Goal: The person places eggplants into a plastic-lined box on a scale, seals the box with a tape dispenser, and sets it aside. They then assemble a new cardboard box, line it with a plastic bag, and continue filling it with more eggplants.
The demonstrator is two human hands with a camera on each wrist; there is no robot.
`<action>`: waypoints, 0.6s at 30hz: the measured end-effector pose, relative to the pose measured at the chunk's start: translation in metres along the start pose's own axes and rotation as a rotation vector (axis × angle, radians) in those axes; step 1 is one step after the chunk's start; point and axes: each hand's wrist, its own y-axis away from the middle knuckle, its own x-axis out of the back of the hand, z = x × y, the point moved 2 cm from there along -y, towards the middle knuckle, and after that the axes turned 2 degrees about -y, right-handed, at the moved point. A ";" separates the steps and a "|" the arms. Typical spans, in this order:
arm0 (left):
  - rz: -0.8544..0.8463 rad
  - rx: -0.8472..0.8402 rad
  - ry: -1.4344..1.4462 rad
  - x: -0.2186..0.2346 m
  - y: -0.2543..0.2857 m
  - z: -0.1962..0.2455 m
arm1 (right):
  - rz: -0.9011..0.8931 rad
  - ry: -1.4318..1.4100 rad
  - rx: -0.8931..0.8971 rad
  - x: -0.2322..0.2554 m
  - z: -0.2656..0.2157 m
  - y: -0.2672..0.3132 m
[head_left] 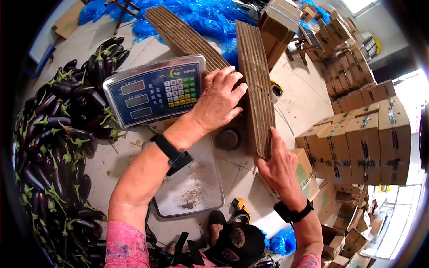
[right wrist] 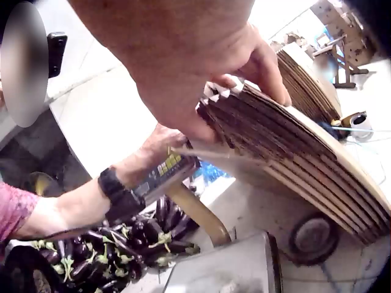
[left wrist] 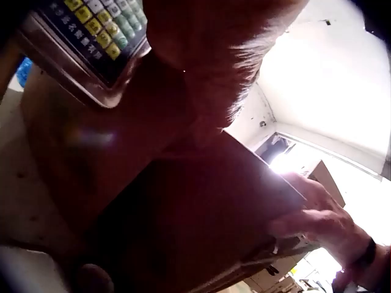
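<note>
Two bundles of flattened cardboard boxes stand on edge before me in the head view. At the near end of the left cardboard bundle (head_left: 187, 38), my left hand (head_left: 214, 100) grips with bent fingers, right beside the scale's display. My right hand (head_left: 280, 167) holds the near end of the right cardboard bundle (head_left: 254, 80), thumb and fingers on opposite sides. The right wrist view shows that bundle's layered edges (right wrist: 293, 140) under the right hand (right wrist: 183, 73). In the left wrist view the left hand (left wrist: 214, 55) is dark, and its fingertips are hidden.
The weighing scale's display (head_left: 154, 91) stands above its dusty platform (head_left: 192, 178). Many eggplants (head_left: 58, 134) lie heaped at the left. Packed cartons (head_left: 353, 143) are stacked at the right, blue plastic (head_left: 192, 20) lies at the back, and a tape dispenser (head_left: 241, 210) is near my foot.
</note>
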 end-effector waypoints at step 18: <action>0.121 0.148 0.332 -0.004 0.048 0.063 | 0.015 -0.751 -0.005 -0.021 0.016 -0.007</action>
